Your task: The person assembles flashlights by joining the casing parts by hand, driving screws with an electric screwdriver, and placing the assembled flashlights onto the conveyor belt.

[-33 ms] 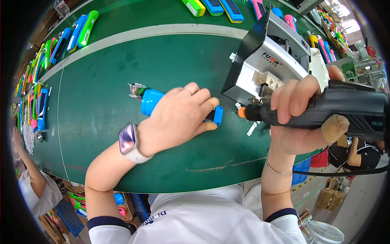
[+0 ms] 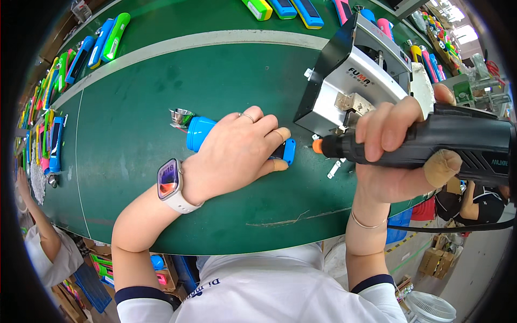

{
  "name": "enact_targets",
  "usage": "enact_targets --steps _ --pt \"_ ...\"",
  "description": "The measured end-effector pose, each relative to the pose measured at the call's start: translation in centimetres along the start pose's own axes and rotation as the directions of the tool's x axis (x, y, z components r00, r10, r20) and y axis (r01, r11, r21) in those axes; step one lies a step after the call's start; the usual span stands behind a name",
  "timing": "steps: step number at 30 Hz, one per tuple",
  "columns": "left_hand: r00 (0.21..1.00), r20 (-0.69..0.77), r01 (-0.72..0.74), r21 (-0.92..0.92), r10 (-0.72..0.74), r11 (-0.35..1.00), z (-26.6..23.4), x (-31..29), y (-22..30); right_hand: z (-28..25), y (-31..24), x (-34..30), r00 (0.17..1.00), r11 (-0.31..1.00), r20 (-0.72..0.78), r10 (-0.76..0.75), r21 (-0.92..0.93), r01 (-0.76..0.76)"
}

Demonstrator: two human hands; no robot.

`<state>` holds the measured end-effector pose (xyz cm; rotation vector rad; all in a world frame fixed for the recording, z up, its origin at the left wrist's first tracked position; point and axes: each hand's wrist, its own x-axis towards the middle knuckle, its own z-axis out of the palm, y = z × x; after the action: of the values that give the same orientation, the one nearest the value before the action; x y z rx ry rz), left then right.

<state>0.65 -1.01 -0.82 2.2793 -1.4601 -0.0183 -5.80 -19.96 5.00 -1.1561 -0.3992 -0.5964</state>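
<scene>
On the green worktable, my left hand (image 2: 231, 148) is closed over a blue flashlight body (image 2: 200, 133) lying on its side. The body's wide round head shows left of the hand and its narrow end pokes out at the right; the middle is hidden. Beside the head lies a shiny reflector cup (image 2: 182, 117), with a bit of red wire between them. My right hand (image 2: 396, 140) grips a black electric screwdriver (image 2: 463, 142) held level above the table. Its orange nose and thin bit point left toward the flashlight's narrow end, apart from it.
A silver and black screw feeder (image 2: 350, 81) stands right of the flashlight, with small metal strips (image 2: 336, 168) in front. Colourful flashlights (image 2: 116, 37) line the far and left edges. The screwdriver's black cable (image 2: 458, 228) runs at the right. Another person's arm (image 2: 40, 220) is at far left.
The screwdriver's nose has shifted very slightly left. The watch screen on my left wrist is brighter. My left hand still holds the flashlight in the same place.
</scene>
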Motion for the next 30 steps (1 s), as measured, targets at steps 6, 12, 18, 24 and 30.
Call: enact_targets --steps 6,12,18,24,30 --pt "1.000 0.017 0.022 0.018 -0.023 1.000 0.2 -0.1 0.0 0.5 1.5 -0.1 0.998 0.994 0.021 0.066 -0.086 -0.064" --pt "0.999 0.036 0.033 0.003 -0.034 0.999 0.2 -0.1 -0.1 1.0 3.0 -0.6 0.990 0.976 0.019 0.137 -0.172 -0.132" --pt "0.999 0.034 0.038 -0.004 -0.038 0.999 0.1 0.0 0.0 1.1 3.3 -0.7 0.985 0.945 0.100 0.139 -0.311 -0.102" --pt "1.000 0.006 0.016 0.037 -0.016 0.999 0.0 -0.4 0.2 0.5 3.1 -0.2 0.970 0.949 0.125 0.209 -0.265 -0.170" --pt "0.999 0.006 0.052 0.163 -0.054 0.985 -1.2 -0.5 -1.0 -2.6 -2.8 1.7 0.960 0.949 0.178 -0.215 -0.195 0.248"
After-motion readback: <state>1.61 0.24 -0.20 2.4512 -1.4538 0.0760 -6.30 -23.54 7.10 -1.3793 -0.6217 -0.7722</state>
